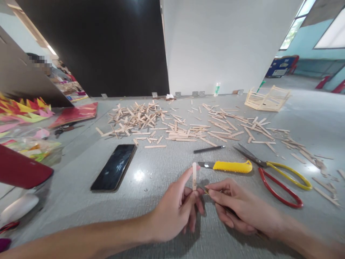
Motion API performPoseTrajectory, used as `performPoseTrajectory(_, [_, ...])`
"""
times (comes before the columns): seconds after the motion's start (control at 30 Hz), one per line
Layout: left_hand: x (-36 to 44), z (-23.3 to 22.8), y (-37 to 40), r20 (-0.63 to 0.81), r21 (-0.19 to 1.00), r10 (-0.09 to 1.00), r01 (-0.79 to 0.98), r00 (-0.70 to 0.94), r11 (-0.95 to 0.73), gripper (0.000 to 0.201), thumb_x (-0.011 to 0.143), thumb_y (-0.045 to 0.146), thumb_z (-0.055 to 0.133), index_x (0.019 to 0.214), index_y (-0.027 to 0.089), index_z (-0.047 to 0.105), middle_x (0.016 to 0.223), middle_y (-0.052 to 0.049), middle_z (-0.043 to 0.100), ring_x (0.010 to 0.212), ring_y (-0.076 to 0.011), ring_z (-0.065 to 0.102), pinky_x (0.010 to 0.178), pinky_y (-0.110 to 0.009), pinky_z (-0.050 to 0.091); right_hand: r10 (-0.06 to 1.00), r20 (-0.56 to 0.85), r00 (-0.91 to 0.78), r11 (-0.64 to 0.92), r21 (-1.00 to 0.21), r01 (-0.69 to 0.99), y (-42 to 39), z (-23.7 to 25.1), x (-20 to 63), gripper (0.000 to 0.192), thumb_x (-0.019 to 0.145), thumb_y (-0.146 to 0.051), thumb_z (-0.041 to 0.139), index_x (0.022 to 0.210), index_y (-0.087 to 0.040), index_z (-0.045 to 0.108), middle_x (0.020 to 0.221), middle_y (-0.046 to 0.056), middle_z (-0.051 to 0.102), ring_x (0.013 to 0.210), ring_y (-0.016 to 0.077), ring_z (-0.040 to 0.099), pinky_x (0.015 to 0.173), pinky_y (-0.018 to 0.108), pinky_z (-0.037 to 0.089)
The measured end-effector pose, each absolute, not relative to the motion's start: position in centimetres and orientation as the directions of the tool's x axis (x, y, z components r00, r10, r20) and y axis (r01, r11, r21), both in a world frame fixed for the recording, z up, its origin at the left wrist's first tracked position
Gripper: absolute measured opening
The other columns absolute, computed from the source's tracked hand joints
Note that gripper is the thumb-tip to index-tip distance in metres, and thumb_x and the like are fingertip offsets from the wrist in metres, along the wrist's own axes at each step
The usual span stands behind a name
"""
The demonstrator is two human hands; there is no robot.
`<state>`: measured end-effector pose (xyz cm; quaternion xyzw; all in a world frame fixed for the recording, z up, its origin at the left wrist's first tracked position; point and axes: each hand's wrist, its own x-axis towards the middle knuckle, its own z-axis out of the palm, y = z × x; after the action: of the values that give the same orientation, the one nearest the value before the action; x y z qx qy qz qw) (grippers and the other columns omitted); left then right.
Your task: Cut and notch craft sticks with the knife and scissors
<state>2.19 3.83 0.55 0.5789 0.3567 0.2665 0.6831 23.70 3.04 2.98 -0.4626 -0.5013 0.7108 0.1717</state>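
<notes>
Between the thumb and fingers of my left hand (pixel 179 208) a pale wooden craft stick (pixel 194 174) stands upright, with a small dark rectangular mark low on its face. My left index finger reaches along behind it. Close by on the right, my right hand (pixel 233 205) is closed in a pinch on a thin, small thing, mostly hidden by the fingers. Just beyond the hands lie a yellow utility knife (pixel 232 166) with its blade out and a dark, slim pen-like tool (pixel 209 149). Scissors (pixel 281 174) with one yellow and one red handle rest open at the right.
Piles of craft sticks (pixel 137 117) spread across the grey table. A phone (pixel 113 167) lies left of my hands. A small stick frame (pixel 268 99) and a glue stick (pixel 217 89) stand at the back by upright boards. Coloured paper (pixel 24 109) is at far left; a person sits beyond.
</notes>
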Motion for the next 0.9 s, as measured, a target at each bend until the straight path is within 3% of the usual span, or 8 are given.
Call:
performPoseTrajectory(0.13, [2.0, 0.9, 4.2, -0.208, 0.97, 0.745, 0.033, 0.633, 0.243, 0.062, 0.11, 0.031, 0.047, 0.164, 0.03, 0.018, 0.079, 0.001, 0.065, 0.039, -0.0053, 0.054, 0.035, -0.011, 0.042, 0.791, -0.408, -0.455, -0.259, -0.899, 0.354, 2.5, 2.8, 23.3, 0.047, 0.104, -0.06, 0.045, 0.087, -0.019, 0.062, 0.048, -0.007, 0.052, 0.032, 0.0044, 0.03, 0.033, 0.017, 0.02])
performPoseTrajectory(0.3, [2.0, 1.1, 4.5, -0.217, 0.964, 0.734, 0.025, 0.644, 0.264, 0.061, 0.11, 0.033, 0.048, 0.163, 0.028, 0.019, 0.077, 0.001, 0.065, 0.041, -0.006, 0.055, 0.036, -0.011, 0.042, 0.879, -0.218, -0.424, 0.008, -0.883, 0.47, 2.2, 2.0, 22.9, 0.04, 0.111, -0.042, 0.041, 0.087, -0.021, 0.066, 0.053, -0.006, 0.055, 0.047, 0.0079, 0.045, 0.049, 0.02, 0.037])
performPoseTrajectory(0.43, [2.0, 1.3, 4.5, -0.239, 0.957, 0.714, 0.037, 0.658, 0.287, 0.061, 0.109, 0.036, 0.047, 0.162, 0.028, 0.018, 0.08, 0.002, 0.064, 0.043, -0.0076, 0.055, 0.037, -0.014, 0.042, 0.885, -0.191, -0.425, 0.044, -0.874, 0.484, 2.1, 1.5, 23.2, 0.038, 0.111, -0.041, 0.042, 0.089, -0.021, 0.067, 0.055, -0.006, 0.058, 0.05, 0.0092, 0.05, 0.054, 0.022, 0.041])
performPoseTrajectory(0.53, [1.8, 2.2, 4.7, -0.278, 0.954, 0.747, 0.083, 0.604, 0.288, 0.046, 0.109, 0.029, 0.043, 0.154, 0.025, 0.033, 0.072, 0.008, 0.052, 0.043, -0.0069, 0.045, 0.039, -0.016, 0.036, 0.926, -0.135, -0.351, 0.048, -0.884, 0.465, 2.0, 1.2, 23.6, 0.037, 0.11, -0.046, 0.043, 0.11, -0.02, 0.07, 0.055, -0.006, 0.059, 0.049, 0.0106, 0.051, 0.053, 0.023, 0.042])
performPoseTrajectory(0.63, [1.4, 3.8, 4.9, -0.252, 0.968, 0.803, 0.148, 0.54, 0.203, 0.024, 0.11, 0.032, 0.041, 0.124, 0.021, 0.057, 0.065, 0.01, 0.034, 0.051, -0.0082, 0.032, 0.045, -0.018, 0.029, 0.969, -0.057, -0.239, 0.073, -0.862, 0.502, 1.9, 1.0, 24.2, 0.042, 0.11, -0.046, 0.043, 0.127, -0.017, 0.068, 0.054, -0.006, 0.061, 0.046, 0.0124, 0.052, 0.049, 0.025, 0.041])
performPoseTrajectory(0.77, [0.5, 5.9, 4.8, -0.133, 0.951, 0.842, 0.307, 0.522, -0.04, 0.037, 0.11, 0.048, 0.044, 0.091, 0.019, 0.058, 0.066, 0.008, 0.037, 0.057, -0.0094, 0.031, 0.051, -0.022, 0.025, 0.974, 0.116, -0.196, 0.217, -0.728, 0.65, 2.2, 0.8, 24.9, 0.038, 0.109, -0.038, 0.044, 0.126, -0.017, 0.071, 0.062, -0.002, 0.068, 0.053, 0.0157, 0.061, 0.056, 0.028, 0.051])
performPoseTrajectory(0.83, [0.2, 6.7, 4.6, -0.11, 0.93, 0.847, 0.355, 0.519, -0.097, 0.037, 0.11, 0.045, 0.044, 0.086, 0.02, 0.056, 0.066, 0.008, 0.038, 0.058, -0.0099, 0.032, 0.052, -0.023, 0.025, 0.945, 0.225, -0.236, 0.325, -0.597, 0.733, 2.5, 0.7, 25.2, 0.036, 0.109, -0.033, 0.044, 0.128, -0.018, 0.07, 0.087, 0.005, 0.079, 0.072, 0.0188, 0.072, 0.071, 0.032, 0.057])
performPoseTrajectory(0.9, [-0.1, 7.4, 4.3, -0.118, 0.927, 0.849, 0.364, 0.516, -0.093, 0.037, 0.111, 0.044, 0.043, 0.084, 0.021, 0.054, 0.065, 0.008, 0.034, 0.058, -0.0106, 0.03, 0.051, -0.024, 0.024, 0.919, 0.268, -0.289, 0.383, -0.439, 0.813, 2.9, 1.0, 25.6, 0.035, 0.109, -0.031, 0.043, 0.132, -0.019, 0.067, 0.115, 0.009, 0.078, 0.095, 0.0224, 0.075, 0.084, 0.036, 0.059])
